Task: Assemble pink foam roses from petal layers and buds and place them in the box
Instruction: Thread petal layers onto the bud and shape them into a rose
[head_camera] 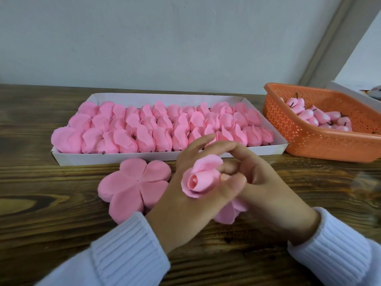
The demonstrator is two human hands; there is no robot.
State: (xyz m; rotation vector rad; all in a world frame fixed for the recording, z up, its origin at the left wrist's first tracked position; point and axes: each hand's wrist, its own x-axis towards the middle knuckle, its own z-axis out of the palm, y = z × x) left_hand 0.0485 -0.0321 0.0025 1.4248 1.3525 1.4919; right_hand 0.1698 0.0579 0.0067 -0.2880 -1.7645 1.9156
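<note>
The left hand [185,203] and right hand [268,188] together pinch the half-wrapped rose [201,179], held between their fingertips

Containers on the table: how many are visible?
3: white cardboard box holding roses, centre; orange perforated plastic basket holding buds, right; another white box, mostly cropped, behind it.

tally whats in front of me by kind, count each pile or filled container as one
white box of roses: 1
orange basket of buds: 1
stack of flat petal layers: 1
half-made rose, held by the left hand and right hand: 1
second white box, only partly in view at the right edge: 1
total: 5
</note>
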